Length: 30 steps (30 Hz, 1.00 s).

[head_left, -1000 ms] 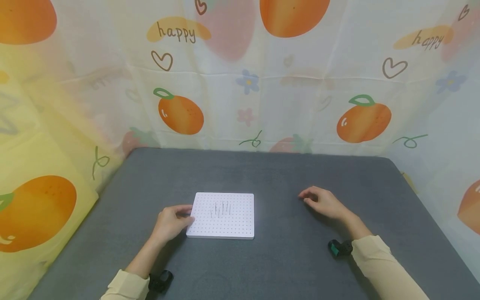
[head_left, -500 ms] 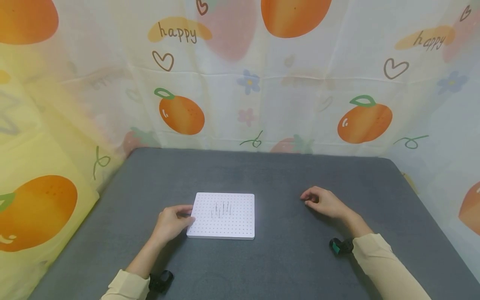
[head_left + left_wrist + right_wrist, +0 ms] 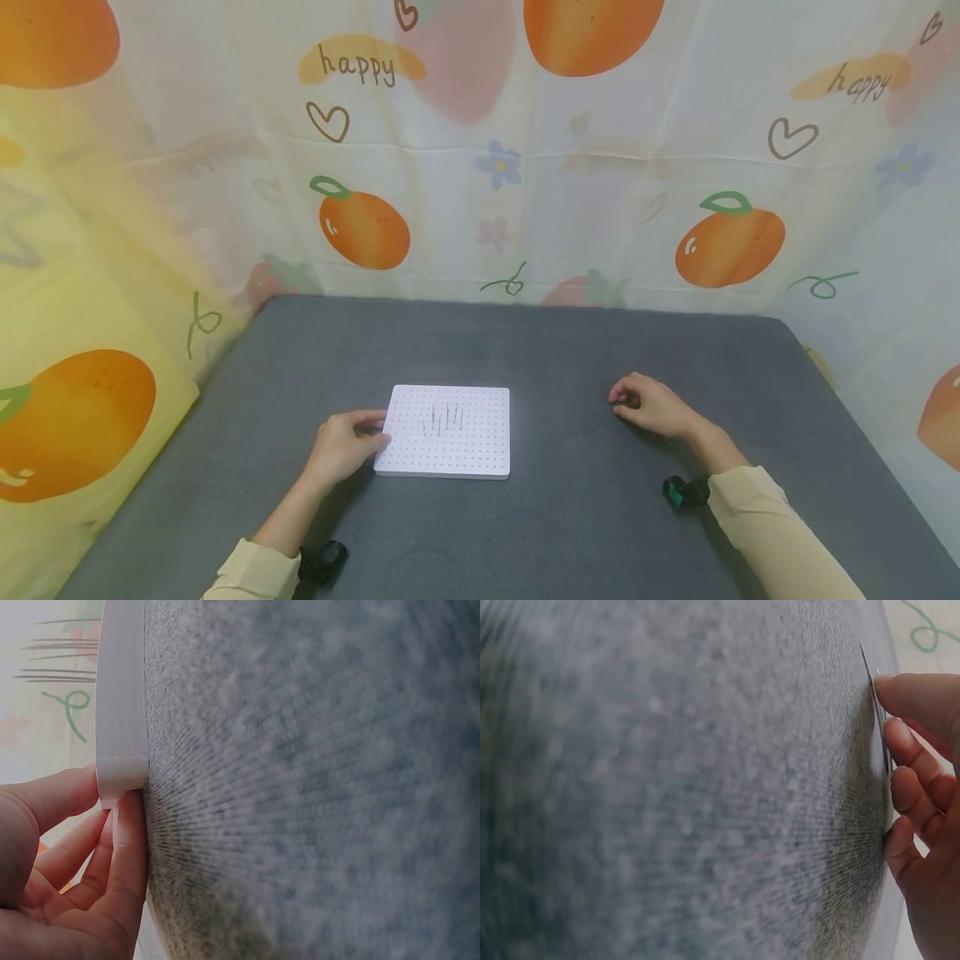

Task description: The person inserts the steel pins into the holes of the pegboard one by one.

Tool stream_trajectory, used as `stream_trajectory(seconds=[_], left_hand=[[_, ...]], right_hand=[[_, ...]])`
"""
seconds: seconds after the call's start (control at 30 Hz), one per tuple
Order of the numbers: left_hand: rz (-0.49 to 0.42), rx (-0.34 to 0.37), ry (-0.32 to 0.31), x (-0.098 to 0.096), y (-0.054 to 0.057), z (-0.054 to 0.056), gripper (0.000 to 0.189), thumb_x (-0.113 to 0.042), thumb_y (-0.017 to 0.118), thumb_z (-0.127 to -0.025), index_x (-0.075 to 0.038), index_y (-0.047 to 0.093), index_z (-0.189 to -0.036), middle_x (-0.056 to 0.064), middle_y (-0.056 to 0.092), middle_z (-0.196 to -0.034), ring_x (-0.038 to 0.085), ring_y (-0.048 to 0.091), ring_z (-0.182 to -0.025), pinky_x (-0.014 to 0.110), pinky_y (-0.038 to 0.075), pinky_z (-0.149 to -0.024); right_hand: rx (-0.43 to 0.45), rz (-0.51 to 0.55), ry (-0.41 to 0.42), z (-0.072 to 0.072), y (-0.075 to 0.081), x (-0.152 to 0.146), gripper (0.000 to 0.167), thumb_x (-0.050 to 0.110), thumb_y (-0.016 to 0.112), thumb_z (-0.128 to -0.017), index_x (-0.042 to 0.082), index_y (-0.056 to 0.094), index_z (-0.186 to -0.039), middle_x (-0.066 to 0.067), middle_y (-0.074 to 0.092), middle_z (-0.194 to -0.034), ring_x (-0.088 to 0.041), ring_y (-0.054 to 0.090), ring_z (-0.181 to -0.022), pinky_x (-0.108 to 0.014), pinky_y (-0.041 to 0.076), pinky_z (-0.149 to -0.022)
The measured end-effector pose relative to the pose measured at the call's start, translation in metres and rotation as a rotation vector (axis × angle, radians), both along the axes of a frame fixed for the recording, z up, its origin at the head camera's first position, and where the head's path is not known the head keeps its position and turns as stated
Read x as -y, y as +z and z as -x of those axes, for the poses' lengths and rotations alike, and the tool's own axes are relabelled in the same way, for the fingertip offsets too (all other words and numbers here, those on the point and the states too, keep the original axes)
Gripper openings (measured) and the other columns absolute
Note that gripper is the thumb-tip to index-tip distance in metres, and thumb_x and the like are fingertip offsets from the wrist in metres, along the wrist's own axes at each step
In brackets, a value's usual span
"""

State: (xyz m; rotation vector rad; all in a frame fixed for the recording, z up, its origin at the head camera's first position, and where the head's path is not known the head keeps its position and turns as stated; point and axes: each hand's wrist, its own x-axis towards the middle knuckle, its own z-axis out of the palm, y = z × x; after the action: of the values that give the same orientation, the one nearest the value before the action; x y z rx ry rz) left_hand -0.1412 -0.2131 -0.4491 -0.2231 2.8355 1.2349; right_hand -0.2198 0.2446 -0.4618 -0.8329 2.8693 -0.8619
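A white pegboard (image 3: 442,454) with rows of small holes lies on the grey table. Several thin metal pins (image 3: 64,646) stand in it. My left hand (image 3: 343,446) grips the board's left edge, thumb on top and fingers against its side and lower edge. To the right, my right hand (image 3: 652,406) rests low at the table with bent fingers. In the right wrist view, thin metal pins (image 3: 873,686) lie along the table by its fingertips. Its thumb and index finger are a little apart there. Exactly how the pins meet the fingers is partly hidden.
The grey table (image 3: 555,533) carries both forearms, each with a black wrist device (image 3: 322,563). A fruit-printed cloth (image 3: 577,208) hangs along the back and both sides of the table.
My right hand has slid slightly to the right, its fingers bending more. The left hand and the pegboard stay where they were.
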Motion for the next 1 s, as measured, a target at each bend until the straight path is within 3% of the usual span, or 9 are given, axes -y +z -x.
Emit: stream_trajectory(seconds=[0.77,1.0], left_hand=[[0.003,0.01,0.012,0.0,0.001,0.001,0.039,-0.01,0.07,-0.077,-0.001,0.062,-0.115,0.014,0.066,-0.104,0.015,0.06,-0.072,0.028,0.048,-0.058],[0.002,0.003,0.01,0.0,0.001,0.001,0.039,-0.01,0.07,-0.077,-0.002,0.062,-0.115,0.014,0.066,-0.104,0.015,0.06,-0.071,0.025,0.046,-0.056]], right_hand=[[-0.02,0.003,-0.011,-0.001,0.0,-0.011,0.007,0.01,0.067,-0.081,0.015,0.062,-0.082,0.007,0.054,-0.08,-0.006,0.048,-0.074,-0.026,0.041,-0.066],[-0.068,0.074,0.054,-0.001,-0.001,-0.012,0.006,0.013,0.066,-0.082,0.016,0.062,-0.079,0.007,0.053,-0.076,-0.003,0.046,-0.069,-0.025,0.039,-0.061]])
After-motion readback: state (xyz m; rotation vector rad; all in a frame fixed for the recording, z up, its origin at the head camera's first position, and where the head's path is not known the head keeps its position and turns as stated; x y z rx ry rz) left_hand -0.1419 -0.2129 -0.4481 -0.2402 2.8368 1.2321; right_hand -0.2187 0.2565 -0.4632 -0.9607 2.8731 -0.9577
